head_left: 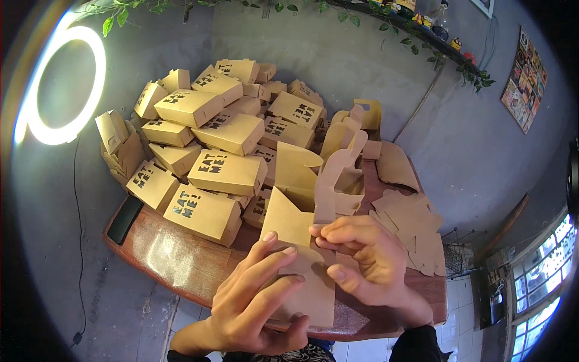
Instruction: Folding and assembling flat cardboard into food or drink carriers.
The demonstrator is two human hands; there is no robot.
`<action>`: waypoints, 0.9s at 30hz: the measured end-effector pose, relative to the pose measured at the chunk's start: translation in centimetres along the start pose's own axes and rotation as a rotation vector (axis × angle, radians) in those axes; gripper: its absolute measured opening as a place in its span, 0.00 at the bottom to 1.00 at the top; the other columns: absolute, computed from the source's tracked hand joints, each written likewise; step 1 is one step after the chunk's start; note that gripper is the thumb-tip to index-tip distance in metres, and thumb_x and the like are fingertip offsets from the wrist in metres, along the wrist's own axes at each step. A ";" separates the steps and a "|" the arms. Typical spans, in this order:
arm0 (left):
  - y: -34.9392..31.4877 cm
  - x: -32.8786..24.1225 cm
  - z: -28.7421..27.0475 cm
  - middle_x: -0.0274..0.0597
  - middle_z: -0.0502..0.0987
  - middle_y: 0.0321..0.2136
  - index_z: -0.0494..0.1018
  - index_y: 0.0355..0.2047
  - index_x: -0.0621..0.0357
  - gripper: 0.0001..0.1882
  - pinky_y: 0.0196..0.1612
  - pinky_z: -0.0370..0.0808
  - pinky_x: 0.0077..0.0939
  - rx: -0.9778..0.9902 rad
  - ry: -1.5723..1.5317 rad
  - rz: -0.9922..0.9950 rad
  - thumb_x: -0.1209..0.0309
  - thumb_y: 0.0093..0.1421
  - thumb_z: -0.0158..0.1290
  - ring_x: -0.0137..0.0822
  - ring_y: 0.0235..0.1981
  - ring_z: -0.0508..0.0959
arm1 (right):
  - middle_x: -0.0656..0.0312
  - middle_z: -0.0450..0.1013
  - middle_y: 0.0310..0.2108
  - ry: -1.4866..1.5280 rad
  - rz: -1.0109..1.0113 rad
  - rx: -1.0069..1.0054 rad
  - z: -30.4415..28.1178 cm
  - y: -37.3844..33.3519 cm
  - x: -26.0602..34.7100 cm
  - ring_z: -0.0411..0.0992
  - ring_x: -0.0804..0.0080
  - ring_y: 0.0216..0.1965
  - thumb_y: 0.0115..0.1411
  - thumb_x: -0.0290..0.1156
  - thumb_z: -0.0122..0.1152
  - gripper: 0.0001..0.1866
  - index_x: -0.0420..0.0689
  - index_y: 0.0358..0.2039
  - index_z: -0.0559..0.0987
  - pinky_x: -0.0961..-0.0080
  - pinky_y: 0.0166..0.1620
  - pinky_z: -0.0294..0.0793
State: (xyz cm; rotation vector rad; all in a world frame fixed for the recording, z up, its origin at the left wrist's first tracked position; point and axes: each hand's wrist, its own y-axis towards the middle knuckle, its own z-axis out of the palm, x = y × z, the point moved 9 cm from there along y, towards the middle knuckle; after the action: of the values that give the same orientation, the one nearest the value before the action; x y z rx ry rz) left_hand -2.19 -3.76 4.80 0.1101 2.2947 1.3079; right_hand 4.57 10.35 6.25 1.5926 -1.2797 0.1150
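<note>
A brown kraft carton (310,289), partly folded, lies at the table's front edge, its flat panel toward me and raised folds behind. Across the panel's left side stretch the spread, slightly bent fingers of my left hand (247,304); the thumb rests low, by the near edge. My right hand (368,256) is at the carton's right side, with its curled fingertips at a fold and the thumb held apart from them. Right behind stand open, half-folded cartons (295,175) with upright lids and curved flaps.
A tall heap of closed kraft boxes (205,166) with dark lettering fills the table's left and back. Flat cardboard blanks (410,226) are stacked at the right. A dark phone-like slab (125,220) lies on the left edge of the table (175,256). A lit ring lamp (99,84) stands left.
</note>
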 end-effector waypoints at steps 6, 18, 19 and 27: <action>-0.6 -0.3 -0.3 0.56 0.76 0.39 0.76 0.33 0.68 0.14 0.41 0.82 0.44 -0.016 0.068 0.148 0.68 0.51 0.55 0.63 0.46 0.79 | 0.54 0.75 0.43 -0.118 0.066 -0.246 -3.8 3.7 -2.3 0.76 0.72 0.40 0.57 0.27 0.66 0.17 0.37 0.46 0.77 0.77 0.43 0.74; -1.5 -0.4 -0.4 0.52 0.78 0.36 0.76 0.29 0.65 0.15 0.39 0.83 0.41 -0.032 0.063 0.253 0.64 0.60 0.48 0.60 0.45 0.80 | 0.57 0.66 0.57 0.500 0.419 0.445 -1.4 5.7 -9.6 0.66 0.70 0.57 0.51 0.36 0.74 0.43 0.35 0.64 0.64 0.72 0.60 0.63; -1.3 -0.3 -0.3 0.52 0.78 0.36 0.76 0.29 0.65 0.15 0.39 0.83 0.41 -0.033 0.053 0.254 0.64 0.60 0.48 0.60 0.45 0.80 | 0.57 0.66 0.57 0.495 0.426 0.440 -1.3 5.4 -9.9 0.66 0.70 0.57 0.51 0.36 0.74 0.43 0.35 0.64 0.64 0.72 0.60 0.63; -1.3 -0.6 1.1 0.51 0.77 0.37 0.75 0.28 0.63 0.10 0.42 0.83 0.39 0.029 0.058 0.359 0.67 0.57 0.53 0.57 0.45 0.80 | 0.59 0.71 0.46 0.036 0.045 0.185 -3.3 4.8 -7.2 0.68 0.68 0.51 0.55 0.37 0.70 0.22 0.40 0.48 0.81 0.72 0.56 0.64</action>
State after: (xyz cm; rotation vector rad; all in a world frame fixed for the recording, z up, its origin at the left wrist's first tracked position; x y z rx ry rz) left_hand -0.98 -3.77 3.46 0.5211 2.4209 1.4646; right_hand -0.53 18.06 6.40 1.7102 -1.3078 0.2964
